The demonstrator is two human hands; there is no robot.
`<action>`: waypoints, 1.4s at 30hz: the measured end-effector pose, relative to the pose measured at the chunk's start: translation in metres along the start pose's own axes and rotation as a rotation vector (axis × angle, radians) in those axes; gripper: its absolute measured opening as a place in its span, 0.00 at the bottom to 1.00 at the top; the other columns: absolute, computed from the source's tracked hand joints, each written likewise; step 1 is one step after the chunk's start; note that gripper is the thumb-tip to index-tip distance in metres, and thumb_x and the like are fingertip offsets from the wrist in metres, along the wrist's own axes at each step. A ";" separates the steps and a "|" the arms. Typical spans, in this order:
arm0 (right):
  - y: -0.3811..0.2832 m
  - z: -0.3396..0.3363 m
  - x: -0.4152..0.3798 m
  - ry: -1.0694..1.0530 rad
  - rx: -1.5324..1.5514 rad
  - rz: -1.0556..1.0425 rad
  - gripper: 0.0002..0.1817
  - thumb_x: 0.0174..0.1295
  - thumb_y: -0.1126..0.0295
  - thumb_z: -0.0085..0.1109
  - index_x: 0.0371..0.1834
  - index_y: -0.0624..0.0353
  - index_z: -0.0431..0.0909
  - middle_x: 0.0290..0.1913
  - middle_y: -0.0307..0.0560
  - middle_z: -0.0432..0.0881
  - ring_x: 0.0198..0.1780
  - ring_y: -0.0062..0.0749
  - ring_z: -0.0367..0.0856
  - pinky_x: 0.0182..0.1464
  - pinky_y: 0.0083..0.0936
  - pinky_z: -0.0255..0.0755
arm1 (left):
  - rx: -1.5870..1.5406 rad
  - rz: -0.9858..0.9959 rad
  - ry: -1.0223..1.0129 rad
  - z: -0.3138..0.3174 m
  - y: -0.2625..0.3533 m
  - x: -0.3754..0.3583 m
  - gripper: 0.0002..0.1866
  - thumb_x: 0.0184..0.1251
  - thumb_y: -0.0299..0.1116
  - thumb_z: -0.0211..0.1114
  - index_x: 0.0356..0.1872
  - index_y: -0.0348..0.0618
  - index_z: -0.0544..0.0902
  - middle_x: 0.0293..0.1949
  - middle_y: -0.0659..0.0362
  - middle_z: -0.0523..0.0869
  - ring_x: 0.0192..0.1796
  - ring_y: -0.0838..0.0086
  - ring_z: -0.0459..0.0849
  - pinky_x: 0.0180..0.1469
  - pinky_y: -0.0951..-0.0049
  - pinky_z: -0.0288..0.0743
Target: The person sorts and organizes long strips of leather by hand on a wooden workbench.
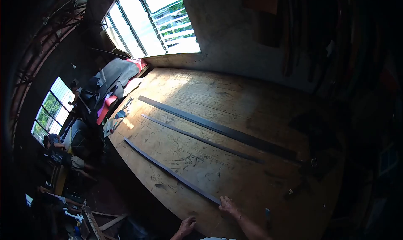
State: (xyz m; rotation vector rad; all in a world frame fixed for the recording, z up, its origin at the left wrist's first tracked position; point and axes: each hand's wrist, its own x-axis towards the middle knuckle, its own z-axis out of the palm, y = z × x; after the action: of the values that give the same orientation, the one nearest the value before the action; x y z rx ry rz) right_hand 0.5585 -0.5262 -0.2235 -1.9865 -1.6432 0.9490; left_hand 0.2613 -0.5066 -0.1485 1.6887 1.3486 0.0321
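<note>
A long narrow dark strip (172, 173) lies slantwise along the near side of the wooden table (197, 164). At its near end, my right hand (228, 205) has its fingers closed on the strip. My left hand (186, 228) is at the table's near edge, left of the right hand, with loosely bent fingers apart and nothing visible in them. Farther in lie a second thin strip (201, 141) and a wider dark flat bar (214, 128), roughly parallel to the first. What the strips are made of is hard to tell in this light.
A small flat object (267, 212) lies right of my right hand. Dark sheets and red pieces (115, 78) are heaped at the table's far left end under a window. Other people (63, 152) are at the left. A wooden frame (94, 221) stands beside the table. The right side is dark.
</note>
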 end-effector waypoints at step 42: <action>-0.019 -0.012 -0.250 0.066 -0.043 0.051 0.24 0.61 0.61 0.64 0.58 0.57 0.72 0.44 0.57 0.79 0.49 0.57 0.78 0.50 0.47 0.73 | -1.394 -0.413 0.220 -0.004 -0.028 0.120 0.06 0.70 0.28 0.62 0.39 0.36 0.76 0.30 0.55 0.80 0.32 0.62 0.83 0.42 0.56 0.82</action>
State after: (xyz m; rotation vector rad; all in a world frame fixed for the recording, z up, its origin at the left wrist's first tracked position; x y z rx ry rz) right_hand 0.5333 -0.7618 -0.1399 -2.0742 -1.5975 0.8632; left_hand 0.2856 -0.4129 -0.2254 0.2352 1.2685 0.7477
